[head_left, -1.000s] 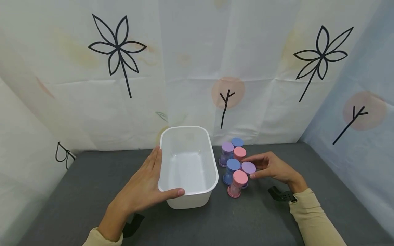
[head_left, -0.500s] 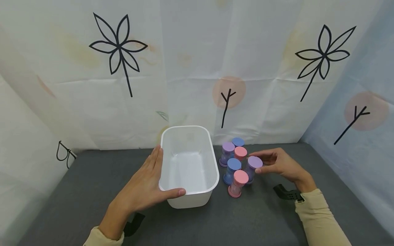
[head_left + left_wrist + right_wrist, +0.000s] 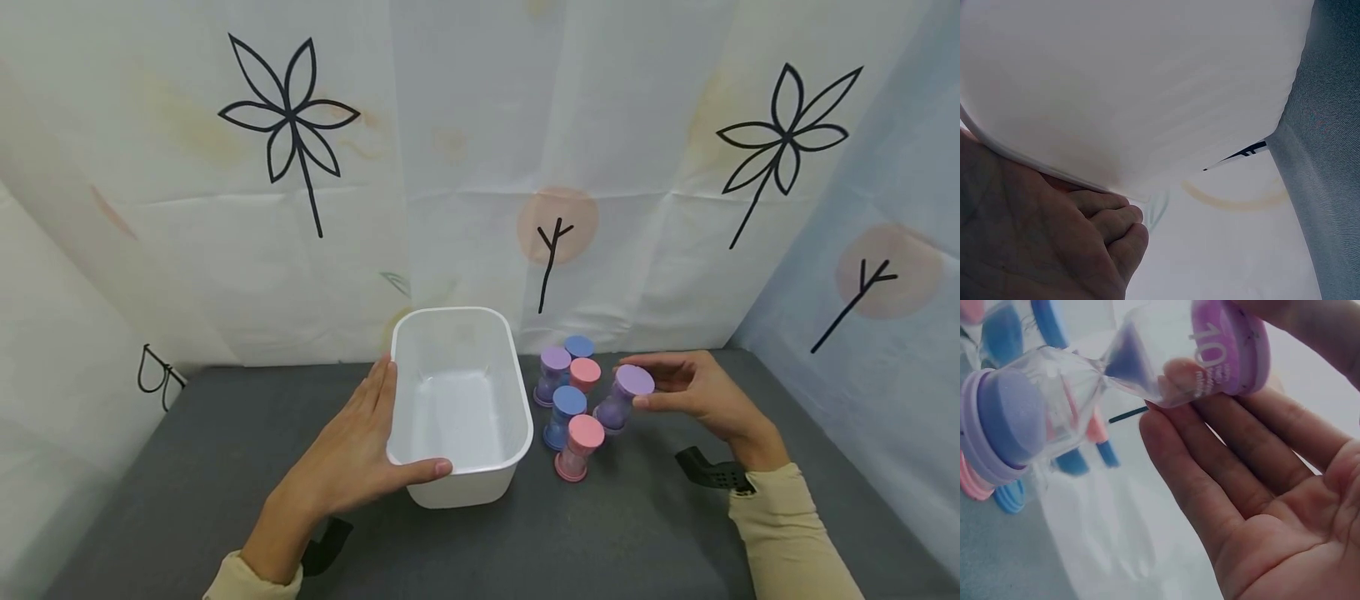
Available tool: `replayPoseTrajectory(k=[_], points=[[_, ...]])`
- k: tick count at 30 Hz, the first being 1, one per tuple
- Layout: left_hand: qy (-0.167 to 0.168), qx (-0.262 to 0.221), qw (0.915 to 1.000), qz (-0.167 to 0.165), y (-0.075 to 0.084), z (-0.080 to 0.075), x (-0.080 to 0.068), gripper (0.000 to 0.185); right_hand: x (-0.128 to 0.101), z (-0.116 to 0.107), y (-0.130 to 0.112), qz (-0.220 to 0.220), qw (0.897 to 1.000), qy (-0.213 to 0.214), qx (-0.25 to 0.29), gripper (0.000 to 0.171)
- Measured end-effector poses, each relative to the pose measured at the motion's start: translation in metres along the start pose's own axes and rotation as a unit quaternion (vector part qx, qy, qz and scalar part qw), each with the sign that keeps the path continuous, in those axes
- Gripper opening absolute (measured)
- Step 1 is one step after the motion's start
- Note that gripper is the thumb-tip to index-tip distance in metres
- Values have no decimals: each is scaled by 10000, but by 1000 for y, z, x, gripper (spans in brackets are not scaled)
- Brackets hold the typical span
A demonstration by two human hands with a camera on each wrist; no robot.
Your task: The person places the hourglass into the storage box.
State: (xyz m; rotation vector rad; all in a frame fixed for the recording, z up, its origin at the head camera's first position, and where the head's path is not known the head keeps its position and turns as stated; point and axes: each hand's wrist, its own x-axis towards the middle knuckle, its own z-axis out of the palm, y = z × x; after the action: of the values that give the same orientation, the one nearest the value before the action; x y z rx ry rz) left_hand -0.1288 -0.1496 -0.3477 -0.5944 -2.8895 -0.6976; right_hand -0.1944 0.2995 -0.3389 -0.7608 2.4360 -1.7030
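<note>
From above, my right hand (image 3: 693, 390) pinches a purple sand timer (image 3: 624, 398) by its top cap, lifted and tilted, its long axis leaning down-left toward the white bin (image 3: 459, 400). My left hand (image 3: 352, 450) lies flat against the bin's left wall, thumb hooked over the near rim. At my left wrist, my fingers (image 3: 1107, 222) press under the bin's lip. At my right wrist, my fingertips (image 3: 1179, 372) clamp the timer's (image 3: 1085, 400) cap.
</note>
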Motion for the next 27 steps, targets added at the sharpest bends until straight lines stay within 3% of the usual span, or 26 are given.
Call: replayPoseTrajectory(k=[9, 18, 27], points=[[-6, 13, 10000, 17, -1, 1, -1, 132, -2, 5, -13, -439, 9960, 556, 536, 42], [-7, 4, 10000, 27, 0, 0, 2, 133, 1, 16, -28, -661, 9812, 1437, 1110, 42], [-29, 47, 10000, -14, 0, -1, 1, 134, 7, 27, -49, -752, 9771, 1561, 1235, 42]])
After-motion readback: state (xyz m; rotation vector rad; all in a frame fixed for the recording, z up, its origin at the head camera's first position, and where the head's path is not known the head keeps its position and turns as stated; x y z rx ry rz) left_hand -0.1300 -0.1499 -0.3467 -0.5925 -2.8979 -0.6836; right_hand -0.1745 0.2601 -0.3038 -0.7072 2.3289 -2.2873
